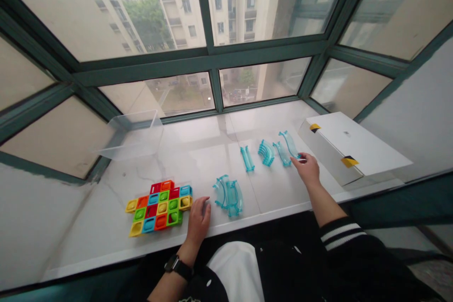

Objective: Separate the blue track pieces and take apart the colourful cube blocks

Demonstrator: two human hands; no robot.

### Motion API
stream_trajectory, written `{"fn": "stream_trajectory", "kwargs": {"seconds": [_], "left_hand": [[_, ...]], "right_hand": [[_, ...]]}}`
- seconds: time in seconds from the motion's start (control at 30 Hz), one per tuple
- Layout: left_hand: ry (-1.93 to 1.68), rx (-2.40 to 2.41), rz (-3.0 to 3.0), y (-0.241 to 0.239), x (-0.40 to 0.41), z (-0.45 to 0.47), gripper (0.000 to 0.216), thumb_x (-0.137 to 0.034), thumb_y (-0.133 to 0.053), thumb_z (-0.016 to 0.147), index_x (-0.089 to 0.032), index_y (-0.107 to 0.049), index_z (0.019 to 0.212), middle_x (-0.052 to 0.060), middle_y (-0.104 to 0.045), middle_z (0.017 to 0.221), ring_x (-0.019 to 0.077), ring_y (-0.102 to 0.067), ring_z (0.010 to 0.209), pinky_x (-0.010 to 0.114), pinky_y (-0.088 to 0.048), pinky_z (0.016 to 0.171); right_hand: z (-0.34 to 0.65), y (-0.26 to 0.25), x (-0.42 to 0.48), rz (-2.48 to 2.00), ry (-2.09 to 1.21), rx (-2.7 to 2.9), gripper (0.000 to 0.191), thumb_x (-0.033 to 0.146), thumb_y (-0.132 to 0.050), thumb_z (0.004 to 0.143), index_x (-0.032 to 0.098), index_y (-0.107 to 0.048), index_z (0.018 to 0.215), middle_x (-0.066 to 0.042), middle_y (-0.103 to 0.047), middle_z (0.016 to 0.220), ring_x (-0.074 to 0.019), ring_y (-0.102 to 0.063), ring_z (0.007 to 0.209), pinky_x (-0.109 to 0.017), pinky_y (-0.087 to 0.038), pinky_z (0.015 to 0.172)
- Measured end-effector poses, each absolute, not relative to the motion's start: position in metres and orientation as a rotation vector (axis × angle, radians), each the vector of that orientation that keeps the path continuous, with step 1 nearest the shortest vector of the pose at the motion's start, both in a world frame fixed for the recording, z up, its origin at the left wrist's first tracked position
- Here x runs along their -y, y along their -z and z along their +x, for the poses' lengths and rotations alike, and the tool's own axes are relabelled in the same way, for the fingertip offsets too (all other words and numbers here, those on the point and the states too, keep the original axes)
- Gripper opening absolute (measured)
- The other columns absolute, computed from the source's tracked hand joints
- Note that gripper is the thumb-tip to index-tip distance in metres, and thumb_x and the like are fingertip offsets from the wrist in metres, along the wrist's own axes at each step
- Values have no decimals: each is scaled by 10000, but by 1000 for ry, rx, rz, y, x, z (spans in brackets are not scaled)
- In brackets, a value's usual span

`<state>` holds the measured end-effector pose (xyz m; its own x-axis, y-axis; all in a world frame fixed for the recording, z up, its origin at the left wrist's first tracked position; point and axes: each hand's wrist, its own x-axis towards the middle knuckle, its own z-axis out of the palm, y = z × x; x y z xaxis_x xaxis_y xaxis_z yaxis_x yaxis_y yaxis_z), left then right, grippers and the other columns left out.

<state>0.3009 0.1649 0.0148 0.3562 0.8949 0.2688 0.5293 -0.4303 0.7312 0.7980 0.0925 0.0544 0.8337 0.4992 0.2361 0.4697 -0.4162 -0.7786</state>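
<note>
My right hand point(307, 168) pinches the near end of a wavy, translucent blue track piece point(288, 141) at the right of the white ledge. Just left of it lies a shorter blue track piece point(282, 154). Further left are a curved stack of blue track pieces point(266, 152) and a straight blue track piece point(247, 159). My left hand point(199, 217) rests on the ledge with loosely bent fingers and nothing in them. It sits between a patch of colourful square blocks point(162, 208) and a cluster of curved blue track pieces point(229, 196).
A clear plastic bin point(132, 139) stands at the back left of the white ledge point(198, 146). At the right is a white box point(354, 146) with yellow and black tabs. Green-framed windows point(212, 68) rise behind the ledge.
</note>
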Motion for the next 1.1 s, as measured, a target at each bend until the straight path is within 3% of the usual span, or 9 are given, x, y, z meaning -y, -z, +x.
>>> {"fn": "stream_trajectory", "kwargs": {"seconds": [0.2, 0.4, 0.73, 1.1], "left_hand": [[-895, -1225, 2114, -14, -165, 301, 288, -376, -502, 1002, -213, -657, 1183, 115, -699, 1171, 292, -648, 1152, 529, -508, 1065], [-891, -1217, 2132, -14, -165, 300, 277, -353, -508, 999, -212, -659, 1184, 114, -699, 1177, 292, -646, 1154, 523, -509, 1062], [-898, -1202, 2189, -10, -166, 299, 260, -326, -513, 998, -218, -652, 1189, 115, -703, 1179, 287, -655, 1142, 519, -529, 1043], [-915, -1213, 2225, -9, -166, 301, 242, -296, -525, 991, -225, -658, 1180, 108, -710, 1170, 283, -663, 1134, 514, -536, 1040]], "right_hand": [[805, -39, -109, -2187, -36, 777, 665, 704, -673, 727, 140, -743, 1072, -164, -702, 1056, -237, -624, 757, -440, -515, 883], [804, -30, -119, -2247, -8, 813, 532, 596, -702, 741, 159, -748, 1040, -161, -720, 1033, -307, -626, 983, -420, -487, 924], [801, -25, -125, -2317, -31, 821, 492, 544, -729, 761, 155, -742, 1061, -146, -714, 1061, -287, -636, 975, -374, -485, 879], [798, -16, -121, -2333, -20, 881, 482, 563, -659, 815, 156, -702, 1071, -157, -669, 1078, -296, -605, 1014, -407, -481, 933]]}}
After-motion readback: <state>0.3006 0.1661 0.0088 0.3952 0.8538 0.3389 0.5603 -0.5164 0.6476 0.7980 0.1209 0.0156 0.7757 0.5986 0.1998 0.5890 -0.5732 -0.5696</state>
